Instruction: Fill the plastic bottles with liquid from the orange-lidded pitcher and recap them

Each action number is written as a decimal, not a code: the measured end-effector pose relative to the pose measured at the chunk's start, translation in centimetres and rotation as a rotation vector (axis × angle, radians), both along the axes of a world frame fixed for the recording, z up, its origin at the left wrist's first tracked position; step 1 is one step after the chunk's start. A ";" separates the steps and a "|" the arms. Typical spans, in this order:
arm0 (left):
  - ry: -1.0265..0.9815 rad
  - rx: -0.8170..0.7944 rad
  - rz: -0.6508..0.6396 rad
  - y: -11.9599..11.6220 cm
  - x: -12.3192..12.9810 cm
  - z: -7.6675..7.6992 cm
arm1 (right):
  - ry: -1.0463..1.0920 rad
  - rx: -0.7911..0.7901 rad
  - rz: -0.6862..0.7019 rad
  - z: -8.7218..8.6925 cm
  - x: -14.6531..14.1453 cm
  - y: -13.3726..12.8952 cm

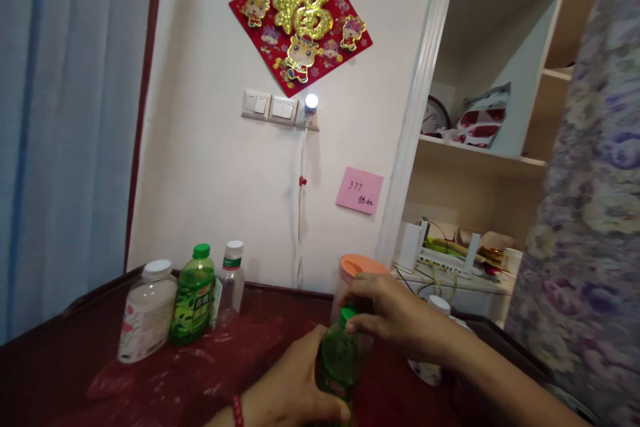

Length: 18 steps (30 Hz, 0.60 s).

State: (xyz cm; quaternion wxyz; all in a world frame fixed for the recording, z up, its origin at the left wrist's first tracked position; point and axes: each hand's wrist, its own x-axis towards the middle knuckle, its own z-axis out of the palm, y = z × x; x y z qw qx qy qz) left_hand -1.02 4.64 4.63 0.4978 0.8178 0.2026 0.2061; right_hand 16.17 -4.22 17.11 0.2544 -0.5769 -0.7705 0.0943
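Hands working a green plastic bottle point(337, 360) standing on the dark red table point(60, 360), left hand point(295, 383) wrapping its body in a clenched grip, right hand point(387, 313) pinching the green cap point(347, 315), three other bottles point(193, 293) standing well apart at left.

Bare forearms, no sleeves; red bead bracelet point(237, 411) at left wrist.

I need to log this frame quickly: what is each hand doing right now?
Left hand: closed around the body of the green bottle.
Right hand: fingers closed on the bottle's green cap.
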 end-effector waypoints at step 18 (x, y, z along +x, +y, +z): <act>-0.021 0.004 0.017 -0.2 0.2 -0.2 | -0.080 0.020 -0.053 0.1 0.8 -0.8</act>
